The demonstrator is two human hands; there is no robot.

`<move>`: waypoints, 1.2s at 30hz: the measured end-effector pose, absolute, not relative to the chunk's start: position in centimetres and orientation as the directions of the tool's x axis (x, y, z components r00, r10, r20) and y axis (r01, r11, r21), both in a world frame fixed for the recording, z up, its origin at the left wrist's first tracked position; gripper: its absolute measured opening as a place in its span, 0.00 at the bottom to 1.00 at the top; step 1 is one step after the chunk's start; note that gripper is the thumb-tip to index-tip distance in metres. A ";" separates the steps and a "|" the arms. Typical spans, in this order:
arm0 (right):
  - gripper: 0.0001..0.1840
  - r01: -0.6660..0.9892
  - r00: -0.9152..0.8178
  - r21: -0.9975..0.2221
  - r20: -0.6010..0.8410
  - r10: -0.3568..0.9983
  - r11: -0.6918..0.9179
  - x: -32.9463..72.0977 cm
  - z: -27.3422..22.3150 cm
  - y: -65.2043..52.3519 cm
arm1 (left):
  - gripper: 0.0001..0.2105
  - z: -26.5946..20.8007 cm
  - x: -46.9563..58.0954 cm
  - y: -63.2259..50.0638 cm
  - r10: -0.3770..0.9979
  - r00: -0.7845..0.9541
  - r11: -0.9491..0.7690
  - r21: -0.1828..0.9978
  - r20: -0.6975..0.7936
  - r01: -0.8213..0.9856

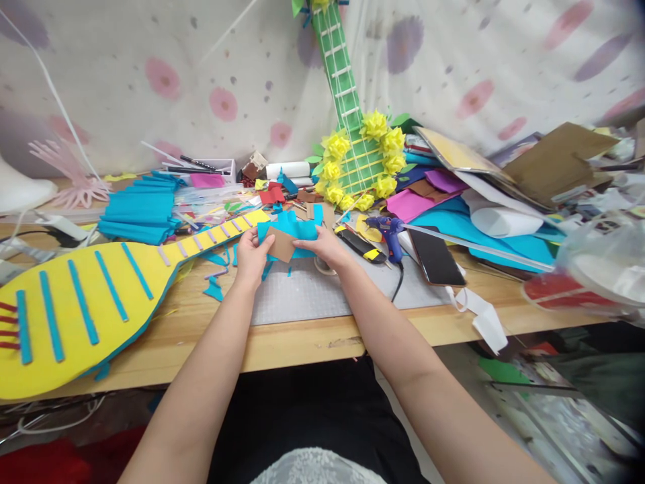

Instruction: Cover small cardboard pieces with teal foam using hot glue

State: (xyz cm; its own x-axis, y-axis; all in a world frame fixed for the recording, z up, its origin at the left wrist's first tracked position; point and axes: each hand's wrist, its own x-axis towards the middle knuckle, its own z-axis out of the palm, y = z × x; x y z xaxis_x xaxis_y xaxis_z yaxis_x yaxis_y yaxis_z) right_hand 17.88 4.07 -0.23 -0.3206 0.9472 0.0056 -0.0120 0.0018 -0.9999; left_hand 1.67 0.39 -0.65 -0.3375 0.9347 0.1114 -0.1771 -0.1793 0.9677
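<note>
Both hands hold a small brown cardboard piece (283, 246) with blue crepe paper (286, 223) spread behind and around it, just above the grey cutting mat (307, 296). My left hand (252, 255) pinches the cardboard's left edge with the thumb in front. On the other side, my right hand (327, 246) grips the blue paper, its thumb reaching toward the cardboard. The fingers behind the paper are hidden. Left of my hands lies a yellow paper lute shape (95, 302) with blue and pale strips, its neck pointing toward them.
A blue glue gun (391, 235), a black-and-yellow utility knife (360, 244) and a phone (436, 257) lie to the right. Against the curtain leans a green paper guitar (347, 101) with yellow flowers. Folded blue paper (140, 208) sits at left, a plastic cup (594, 269) at right.
</note>
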 end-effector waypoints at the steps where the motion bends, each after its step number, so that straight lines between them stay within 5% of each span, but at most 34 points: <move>1: 0.27 0.009 -0.288 -1.000 0.012 0.957 0.015 17.9 -0.4 4.2 | 0.16 -0.6 1.6 0.4 0.938 -0.327 -0.178 0.967 0.112 -0.180; 7: 0.31 0.014 -0.183 -0.996 0.079 0.980 0.083 18.0 -0.4 4.5 | 0.26 -0.3 1.6 0.2 0.979 -0.196 -0.118 0.951 0.062 -0.287; 15: 0.29 0.282 -0.018 -0.946 0.158 0.987 0.157 17.7 -0.9 5.0 | 0.23 -0.3 1.4 0.0 0.990 -0.131 0.000 0.952 -0.043 -0.307; 21: 0.33 0.259 -0.127 -0.944 0.179 0.976 0.207 17.5 -1.4 4.9 | 0.24 -0.6 1.3 0.2 0.984 -0.177 -0.030 0.958 -0.022 -0.287; 36: 0.28 0.331 -0.051 -0.932 0.136 0.989 0.145 17.5 -1.0 4.8 | 0.23 -0.4 1.5 0.1 0.986 -0.167 -0.066 0.967 0.025 -0.245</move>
State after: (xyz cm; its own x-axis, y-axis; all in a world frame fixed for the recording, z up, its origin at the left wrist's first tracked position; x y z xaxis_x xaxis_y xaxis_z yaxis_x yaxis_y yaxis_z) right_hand 17.50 4.80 -1.03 -0.0506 0.9894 0.1364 0.3314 0.1454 -0.9322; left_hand 1.49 0.12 -0.35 -0.1665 0.9857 0.0254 -0.2451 -0.0663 0.9672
